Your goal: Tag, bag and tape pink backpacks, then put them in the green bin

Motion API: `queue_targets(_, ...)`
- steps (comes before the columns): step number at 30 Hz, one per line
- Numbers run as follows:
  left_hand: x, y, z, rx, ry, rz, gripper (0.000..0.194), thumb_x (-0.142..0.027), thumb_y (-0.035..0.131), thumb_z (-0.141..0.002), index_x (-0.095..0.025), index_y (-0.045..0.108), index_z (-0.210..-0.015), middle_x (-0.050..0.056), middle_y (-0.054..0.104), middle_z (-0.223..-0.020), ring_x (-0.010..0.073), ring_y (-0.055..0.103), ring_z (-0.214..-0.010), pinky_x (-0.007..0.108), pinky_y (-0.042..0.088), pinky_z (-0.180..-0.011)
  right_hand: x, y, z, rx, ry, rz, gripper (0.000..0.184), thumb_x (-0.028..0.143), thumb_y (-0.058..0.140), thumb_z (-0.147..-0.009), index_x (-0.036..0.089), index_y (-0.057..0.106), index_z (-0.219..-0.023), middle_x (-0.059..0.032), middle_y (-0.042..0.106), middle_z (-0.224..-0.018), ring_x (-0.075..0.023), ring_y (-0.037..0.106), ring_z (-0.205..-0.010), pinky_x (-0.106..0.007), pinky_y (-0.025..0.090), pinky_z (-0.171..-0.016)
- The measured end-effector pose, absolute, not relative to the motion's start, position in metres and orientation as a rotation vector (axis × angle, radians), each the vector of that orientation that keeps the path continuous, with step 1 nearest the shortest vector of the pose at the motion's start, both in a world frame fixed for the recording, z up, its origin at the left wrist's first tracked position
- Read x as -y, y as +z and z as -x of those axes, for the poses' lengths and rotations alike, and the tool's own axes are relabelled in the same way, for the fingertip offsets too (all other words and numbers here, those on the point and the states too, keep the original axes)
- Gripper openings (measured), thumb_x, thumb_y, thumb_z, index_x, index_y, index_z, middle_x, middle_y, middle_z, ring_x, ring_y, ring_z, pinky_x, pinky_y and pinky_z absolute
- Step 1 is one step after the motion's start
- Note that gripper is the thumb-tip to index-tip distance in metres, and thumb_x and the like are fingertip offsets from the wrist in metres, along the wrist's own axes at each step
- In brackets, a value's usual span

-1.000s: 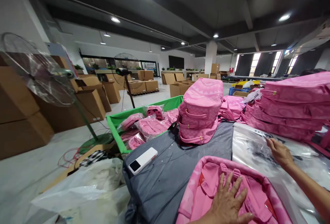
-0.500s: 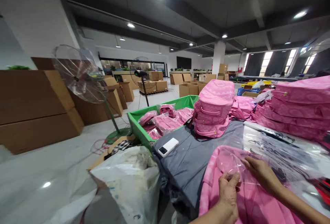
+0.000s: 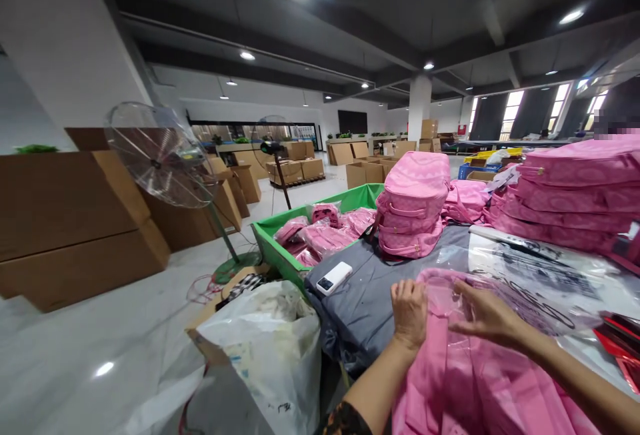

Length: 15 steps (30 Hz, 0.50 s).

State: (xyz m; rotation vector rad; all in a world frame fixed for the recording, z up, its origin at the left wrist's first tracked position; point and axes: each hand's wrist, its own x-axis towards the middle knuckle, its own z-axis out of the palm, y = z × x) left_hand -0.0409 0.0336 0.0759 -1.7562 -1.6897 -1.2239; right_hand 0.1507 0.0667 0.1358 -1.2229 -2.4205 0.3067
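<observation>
A pink backpack (image 3: 475, 381) lies in front of me at the lower right, with a thin clear plastic bag (image 3: 443, 295) over its upper end. My left hand (image 3: 410, 311) is closed at the backpack's left upper edge, gripping the plastic; its fingertips are partly hidden. Over the backpack's upper part, my right hand (image 3: 483, 315) has thumb and fingers apart, touching the clear film. More printed clear plastic bags (image 3: 530, 271) lie flat beyond my right hand. Just behind, several pink backpacks (image 3: 415, 208) are stacked.
A white phone (image 3: 335, 278) rests on the grey cloth (image 3: 365, 308). Left of it is a green bin (image 3: 270, 241) of wrapped pink goods. A white sack (image 3: 280, 355), a standing fan (image 3: 160, 158) and cardboard boxes (image 3: 65, 215) occupy the left. More pink bags (image 3: 575, 188) are piled right.
My left hand has moved left and up to the backpack's edge and closed there. My right hand has shifted slightly left, its thumb and fingers now spread. The view has tilted slightly.
</observation>
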Motion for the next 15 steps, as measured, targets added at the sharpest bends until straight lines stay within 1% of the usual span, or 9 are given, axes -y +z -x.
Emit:
queue_targets(1, -0.036, 0.080, 0.044, 1.691, -1.275, 1.727, 0.018, -0.009, 0.064, -0.090, -0.023, 0.072, -0.096, 0.002, 0.065, -0.078, 0.0204, 0.059, -0.075, 0.034, 0.048, -0.075, -0.064, 0.134, -0.161, 2.397, 0.232, 1.283, 0.028, 0.046, 0.063, -0.075, 0.024, 0.063, -0.094, 0.0002, 0.064, -0.070, -0.0192, 0.057, -0.063, -0.027, 0.036, -0.057)
queue_targets(3, -0.035, 0.084, 0.047, 1.595, -1.375, 1.711, 0.021, -0.008, 0.060, -0.094, -0.023, 0.073, -0.102, 0.001, 0.063, -0.077, 0.0184, 0.058, -0.073, 0.032, 0.047, -0.075, -0.063, 0.133, -0.184, 2.284, 0.080, 1.431, 0.019, 0.035, 0.052, -0.082, 0.025, 0.064, -0.093, -0.0049, 0.068, -0.077, -0.0215, 0.059, -0.066, -0.028, 0.032, -0.056)
queue_targets(5, -0.028, 0.083, 0.043, 1.440, -1.443, 1.772, 0.027, -0.008, 0.054, -0.097, -0.022, 0.072, -0.112, 0.000, 0.062, -0.076, 0.0177, 0.058, -0.072, 0.033, 0.049, -0.081, -0.065, 0.136, -0.205, 2.163, 0.011, 1.538, 0.022, 0.030, 0.043, -0.086, 0.024, 0.064, -0.088, -0.0096, 0.071, -0.088, -0.0236, 0.061, -0.072, -0.029, 0.031, -0.055)
queue_targets(6, -0.023, 0.081, 0.039, 1.398, -1.468, 1.810, 0.029, -0.009, 0.051, -0.099, -0.022, 0.071, -0.115, 0.001, 0.063, -0.076, 0.0182, 0.059, -0.073, 0.034, 0.049, -0.083, -0.065, 0.138, -0.212, 2.127, 0.014, 1.562, 0.022, 0.031, 0.043, -0.086, 0.024, 0.064, -0.086, -0.0099, 0.071, -0.090, -0.0240, 0.062, -0.074, -0.029, 0.033, -0.055)
queue_targets(9, -0.007, 0.071, 0.029, 1.450, -1.510, 1.996, 0.027, -0.017, 0.050, -0.102, -0.021, 0.071, -0.118, 0.005, 0.070, -0.082, 0.0214, 0.063, -0.077, 0.034, 0.051, -0.079, -0.057, 0.145, -0.221, 2.085, 0.111, 1.547, 0.028, 0.039, 0.041, -0.089, 0.023, 0.059, -0.075, -0.0062, 0.069, -0.078, -0.0221, 0.063, -0.072, -0.028, 0.043, -0.060)
queue_targets(11, 0.000, 0.063, 0.030, 1.441, -1.446, 2.233, 0.025, -0.025, 0.055, -0.101, -0.022, 0.069, -0.122, 0.006, 0.073, -0.084, 0.0223, 0.066, -0.077, 0.034, 0.051, -0.079, -0.042, 0.147, -0.221, 2.032, 0.183, 1.462, 0.040, 0.054, 0.040, -0.093, 0.024, 0.051, -0.068, -0.0034, 0.063, -0.068, -0.0202, 0.061, -0.068, -0.028, 0.045, -0.060)
queue_targets(12, 0.002, 0.059, 0.035, 1.410, -1.409, 2.330, 0.025, -0.027, 0.057, -0.101, -0.022, 0.069, -0.122, 0.006, 0.074, -0.084, 0.0220, 0.066, -0.076, 0.035, 0.051, -0.082, -0.032, 0.145, -0.221, 2.025, 0.219, 1.413, 0.046, 0.062, 0.042, -0.092, 0.024, 0.049, -0.067, -0.0022, 0.061, -0.065, -0.0195, 0.059, -0.066, -0.027, 0.045, -0.058)
queue_targets(14, 0.003, 0.053, 0.050, 1.396, -1.389, 2.393, 0.021, -0.028, 0.055, -0.101, -0.023, 0.073, -0.110, 0.004, 0.074, -0.078, 0.0203, 0.066, -0.071, 0.034, 0.050, -0.083, -0.013, 0.136, -0.225, 2.105, 0.284, 1.370, 0.049, 0.072, 0.057, -0.081, 0.025, 0.054, -0.071, 0.0000, 0.060, -0.062, -0.0192, 0.057, -0.060, -0.028, 0.042, -0.054)
queue_targets(15, 0.003, 0.051, 0.059, 1.429, -1.412, 2.359, 0.024, -0.027, 0.051, -0.103, -0.023, 0.074, -0.101, 0.004, 0.072, -0.075, 0.0194, 0.066, -0.068, 0.034, 0.049, -0.083, -0.006, 0.130, -0.230, 2.177, 0.289, 1.393, 0.046, 0.071, 0.065, -0.075, 0.026, 0.059, -0.075, 0.0005, 0.061, -0.061, -0.0200, 0.058, -0.058, -0.029, 0.041, -0.053)
